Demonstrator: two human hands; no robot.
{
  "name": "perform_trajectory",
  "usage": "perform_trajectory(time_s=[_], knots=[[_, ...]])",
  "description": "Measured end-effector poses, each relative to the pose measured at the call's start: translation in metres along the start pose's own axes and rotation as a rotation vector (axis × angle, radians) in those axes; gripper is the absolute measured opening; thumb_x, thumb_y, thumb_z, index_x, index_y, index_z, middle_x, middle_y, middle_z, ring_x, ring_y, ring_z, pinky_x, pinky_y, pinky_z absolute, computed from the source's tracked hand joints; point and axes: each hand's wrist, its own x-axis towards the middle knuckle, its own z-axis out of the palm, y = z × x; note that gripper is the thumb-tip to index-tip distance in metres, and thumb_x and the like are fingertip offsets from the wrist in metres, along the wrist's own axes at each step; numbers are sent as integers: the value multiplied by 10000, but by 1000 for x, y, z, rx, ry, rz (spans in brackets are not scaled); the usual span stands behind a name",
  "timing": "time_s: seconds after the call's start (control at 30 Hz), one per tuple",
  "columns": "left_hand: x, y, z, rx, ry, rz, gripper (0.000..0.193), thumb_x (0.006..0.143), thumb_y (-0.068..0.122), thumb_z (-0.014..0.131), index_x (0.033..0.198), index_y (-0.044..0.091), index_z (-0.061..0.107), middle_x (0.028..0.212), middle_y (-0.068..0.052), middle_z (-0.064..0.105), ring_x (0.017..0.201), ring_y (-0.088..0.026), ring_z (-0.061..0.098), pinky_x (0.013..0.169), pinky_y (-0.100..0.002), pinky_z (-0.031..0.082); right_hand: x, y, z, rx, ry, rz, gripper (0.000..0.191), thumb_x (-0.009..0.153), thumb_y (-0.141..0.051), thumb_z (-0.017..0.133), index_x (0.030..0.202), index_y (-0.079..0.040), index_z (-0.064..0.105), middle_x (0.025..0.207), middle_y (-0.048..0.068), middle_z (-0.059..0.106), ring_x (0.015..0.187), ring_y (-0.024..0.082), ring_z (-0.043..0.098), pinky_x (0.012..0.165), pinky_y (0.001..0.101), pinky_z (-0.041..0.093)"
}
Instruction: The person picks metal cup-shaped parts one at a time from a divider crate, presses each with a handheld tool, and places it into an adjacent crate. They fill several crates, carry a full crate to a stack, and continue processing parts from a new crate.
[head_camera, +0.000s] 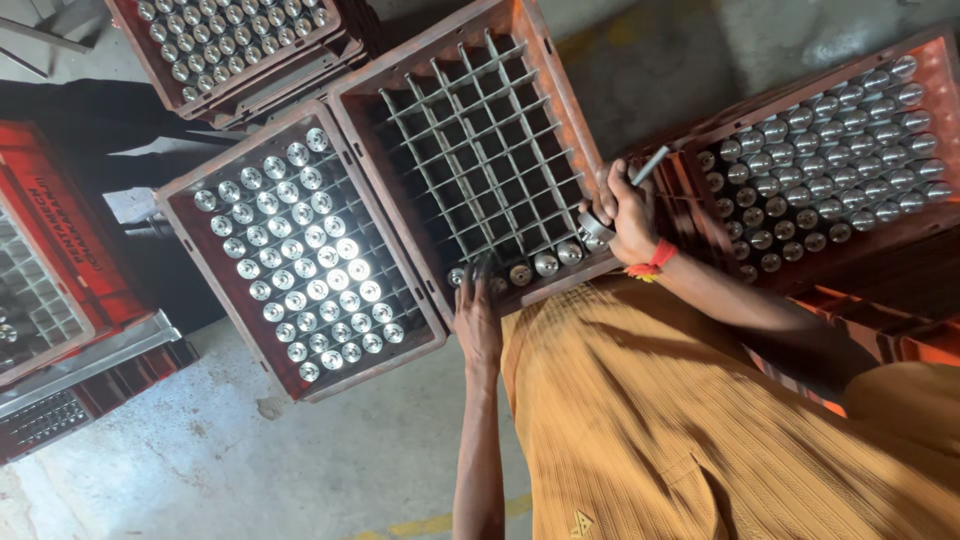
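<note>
right hand (628, 215) gripping metal cylinder (598, 226), gridded crate (470, 150)

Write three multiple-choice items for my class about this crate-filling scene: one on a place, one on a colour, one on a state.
1. Where do the few metal pieces in the gridded middle crate sit?
A. in the row nearest the person
B. in the far row
C. spread through every cell

2. What colour is the band on the right wrist?
A. blue
B. orange-red
C. white

3. How full is the crate left of the middle one?
A. bare
B. half full
C. nearly every cell filled

Answers:
1 A: the metal pieces line the near edge, between the left hand and the right hand.
2 B: the wrist band shows orange-red.
3 C: shiny tops fill almost the whole left crate.
</note>
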Motion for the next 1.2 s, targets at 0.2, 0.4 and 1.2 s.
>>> perform_trajectory(time_s=[0.2,0.4,1.2], knots=[[36,-61,-16,-103,117,-167,227,880,50,724,1101,100,744,1029,-136,748,957,-322,700,838,-436,569,-28,14,1,9,88,33,321,1106,-371,526,983,-76,555,591,-51,364,507,71,370,684,346,534],[179,-147,-48,11,317,-157,270,975,90,671,1235,45,730,1138,-192,723,999,-335,647,865,-458,509,-51,28,-3,19,187,-26,339,1117,-378,504,988,-69,559,586,-53,357,508,70,368,673,343,524],[68,-79,-45,-1264,65,-716,193,865,253,718,889,70,662,796,-28,627,676,-101,558,605,-261,439,-82,48,42,76,165,25,271,1097,-325,499,998,-78,548,559,-49,366,470,88,366,613,348,516]])
